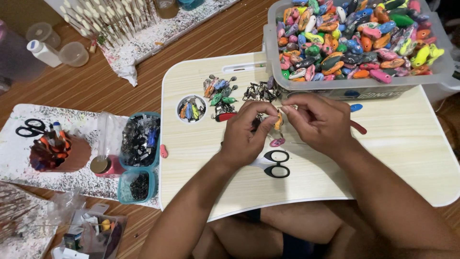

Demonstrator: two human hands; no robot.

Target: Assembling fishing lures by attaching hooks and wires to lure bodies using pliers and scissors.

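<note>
We've got both hands up close together over the lap table here. The left hand is pinching the small orange lure between thumb and fingertips, and the right hand is pinched on something tiny at the lure's top end. It looks like a bit of metal hardware, but it's too small for us to say which. So the lure sits right between the two grips, hanging a little below the fingertips, with a pink lure lying on the table just under it.

Our take on doing this bit well: keep the lure steady with the left pinch and let the right fingertips do the fine twisting, with wrists low near the table so nothing flies off. Holding close to the top end probably gives better control than gripping the belly.

The black scissors sit just below the hands toward us, handy but clear of the work. Just beyond the left grip is the pile of black hooks, and further left a few finished lures. The big grey bin of painted lures is right behind the right hand, so watch the knuckles on its rim.
</note>
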